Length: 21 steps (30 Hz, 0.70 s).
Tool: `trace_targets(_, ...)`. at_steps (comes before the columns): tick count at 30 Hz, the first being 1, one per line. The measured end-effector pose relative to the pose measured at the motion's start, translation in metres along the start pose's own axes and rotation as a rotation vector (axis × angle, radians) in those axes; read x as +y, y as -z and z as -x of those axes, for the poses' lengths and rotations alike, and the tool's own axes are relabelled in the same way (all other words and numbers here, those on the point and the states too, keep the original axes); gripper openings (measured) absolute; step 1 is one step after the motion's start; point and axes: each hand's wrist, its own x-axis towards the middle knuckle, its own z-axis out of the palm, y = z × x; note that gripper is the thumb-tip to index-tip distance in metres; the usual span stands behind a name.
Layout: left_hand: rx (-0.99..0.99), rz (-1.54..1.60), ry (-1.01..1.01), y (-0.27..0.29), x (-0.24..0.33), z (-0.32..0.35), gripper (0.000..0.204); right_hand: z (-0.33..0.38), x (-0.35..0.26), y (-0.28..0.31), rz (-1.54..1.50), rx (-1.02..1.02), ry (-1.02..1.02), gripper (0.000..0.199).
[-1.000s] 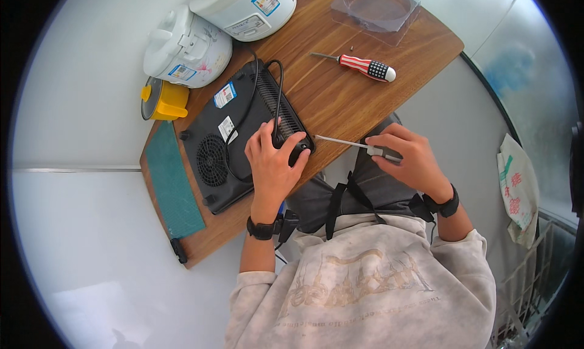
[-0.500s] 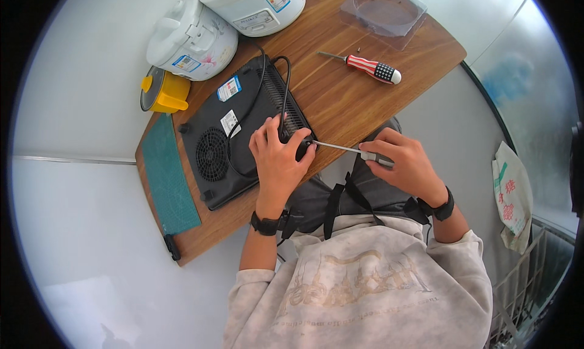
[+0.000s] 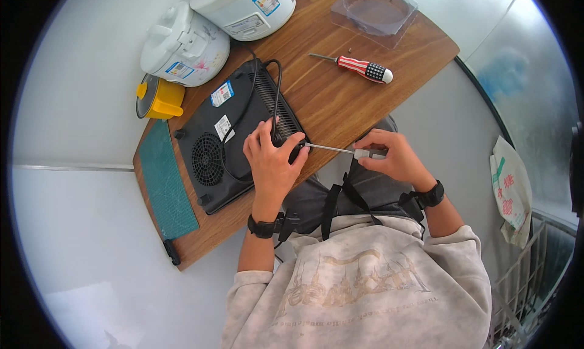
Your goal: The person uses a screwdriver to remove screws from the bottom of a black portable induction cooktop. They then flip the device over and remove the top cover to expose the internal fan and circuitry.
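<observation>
An induction cooker point(image 3: 241, 96) lies underside up on the table, its round fan grille and slotted vent showing. My left hand point(image 3: 271, 160) rests over its right front corner. Thumb and fingers close round a small black piece point(image 3: 302, 144); whether that is a foot or a plug I cannot tell. A black cord point(image 3: 279, 87) loops across the cooker and runs under this hand. My right hand point(image 3: 392, 157) pinches the handle of a screwdriver point(image 3: 331, 148) with a long thin shaft. Its tip meets the black piece beside my left thumb.
A second screwdriver point(image 3: 359, 68) with a striped, dotted handle lies on the wooden table point(image 3: 340, 108). Behind are a clear plastic tray point(image 3: 374, 11), two white rice cookers point(image 3: 188, 48) point(image 3: 243, 11) and a yellow pot point(image 3: 164, 99). A green cutting mat point(image 3: 167, 181) lies left.
My right hand has shifted slightly left along with the screwdriver, and its fingers have changed position on the handle. The whole view has moved a little. The left hand keeps its hold.
</observation>
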Motion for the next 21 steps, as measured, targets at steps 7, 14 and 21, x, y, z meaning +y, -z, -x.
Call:
trace_targets(7,-0.021,0.003,0.009,0.003,0.001,0.000,0.029,0.010,0.003,-0.010,0.223,0.067,0.222,0.027)
trace_targets(14,-0.041,-0.001,0.014,0.003,0.000,-0.001,0.029,0.019,-0.024,-0.013,0.629,0.100,0.454,0.034)
trace_targets(21,-0.035,0.014,0.013,0.005,0.001,-0.001,0.031,0.012,-0.030,-0.006,0.764,0.097,0.554,0.033)
